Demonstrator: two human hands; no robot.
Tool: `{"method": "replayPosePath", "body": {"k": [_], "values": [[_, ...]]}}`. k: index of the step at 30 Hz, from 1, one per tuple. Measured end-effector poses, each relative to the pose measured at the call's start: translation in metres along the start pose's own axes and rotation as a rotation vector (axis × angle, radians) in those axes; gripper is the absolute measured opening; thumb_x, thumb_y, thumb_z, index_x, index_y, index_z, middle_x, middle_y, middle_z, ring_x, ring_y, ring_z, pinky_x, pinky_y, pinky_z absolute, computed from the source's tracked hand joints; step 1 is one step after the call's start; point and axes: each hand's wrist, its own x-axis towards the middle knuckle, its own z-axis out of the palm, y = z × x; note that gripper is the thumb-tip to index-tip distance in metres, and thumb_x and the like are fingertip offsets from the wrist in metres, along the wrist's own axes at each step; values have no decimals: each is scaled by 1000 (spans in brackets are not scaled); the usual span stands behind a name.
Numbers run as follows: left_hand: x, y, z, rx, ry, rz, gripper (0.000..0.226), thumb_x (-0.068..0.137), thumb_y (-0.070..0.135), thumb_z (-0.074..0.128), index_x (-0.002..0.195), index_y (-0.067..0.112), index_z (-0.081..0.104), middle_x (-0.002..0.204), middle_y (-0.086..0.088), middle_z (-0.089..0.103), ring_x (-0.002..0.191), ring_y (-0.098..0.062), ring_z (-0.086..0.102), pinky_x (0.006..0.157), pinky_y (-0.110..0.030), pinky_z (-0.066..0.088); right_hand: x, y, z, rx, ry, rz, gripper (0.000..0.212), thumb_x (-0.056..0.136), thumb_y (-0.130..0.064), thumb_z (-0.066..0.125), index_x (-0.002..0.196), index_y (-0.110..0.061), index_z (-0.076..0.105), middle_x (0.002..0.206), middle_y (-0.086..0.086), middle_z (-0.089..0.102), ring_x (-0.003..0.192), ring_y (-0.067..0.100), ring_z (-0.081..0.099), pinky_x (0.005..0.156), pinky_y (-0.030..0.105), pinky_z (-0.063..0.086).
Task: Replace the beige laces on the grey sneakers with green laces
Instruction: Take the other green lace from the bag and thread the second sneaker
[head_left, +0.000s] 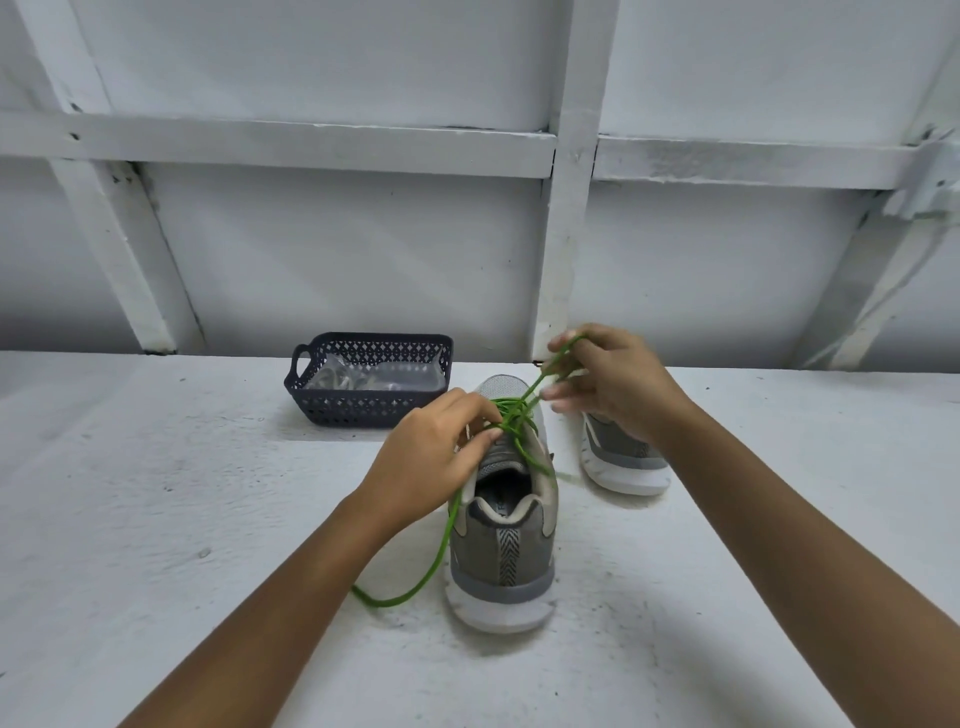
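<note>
L hand (434, 457) pinches the green lace (441, 551) at the near grey sneaker (504, 535) to steady the eyelets while R hand (613, 384) grips & pulls the far strand taut; 2nd sneaker (623, 462) waits right, w/ basket (363, 410) far left.

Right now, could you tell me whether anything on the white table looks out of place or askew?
Nothing looks damaged or spilled. Only the green lace is untidy: one long end hangs down beside the near grey sneaker and trails loose across the white table, while the left hand and right hand hold the rest.
</note>
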Motion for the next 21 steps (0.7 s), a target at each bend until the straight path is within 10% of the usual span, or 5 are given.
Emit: {"method": "replayPosePath", "body": {"k": [2, 7, 12, 21], "values": [[-1, 0, 1, 18, -7, -15, 17, 87, 31, 53, 94, 19, 62, 77, 15, 50, 72, -8, 51, 65, -20, 42, -2, 1, -4, 138, 31, -14, 25, 100, -10, 36, 87, -12, 57, 88, 13, 60, 64, 18, 65, 64, 30, 57], [-1, 3, -1, -7, -21, -6, 10, 88, 22, 59, 94, 16, 62, 77, 14, 51, 76, -8, 51, 66, -18, 41, -15, 0, -26, -740, 179, -333, 25, 97, -26, 46, 87, -14, 65, 77, 5, 59, 70, 18, 51, 58, 28, 35], [-2, 2, -3, -54, -35, -28, 8, 87, 13, 64, 95, 15, 65, 80, 9, 57, 80, -6, 52, 70, -14, 41, -52, -21, -39, -1329, -463, 126, 30, 92, -42, 53, 84, -16, 65, 61, -3, 57, 44, 8, 50, 41, 17, 40], [-3, 7, -4, -70, -49, -51, 9, 87, 12, 64, 96, 15, 66, 83, 9, 57, 81, -4, 52, 72, -11, 38, -38, 9, 3, -1132, -178, -322, 28, 91, -32, 59, 117, -24, 64, 105, -3, 62, 86, 9, 54, 76, 25, 43]]}}
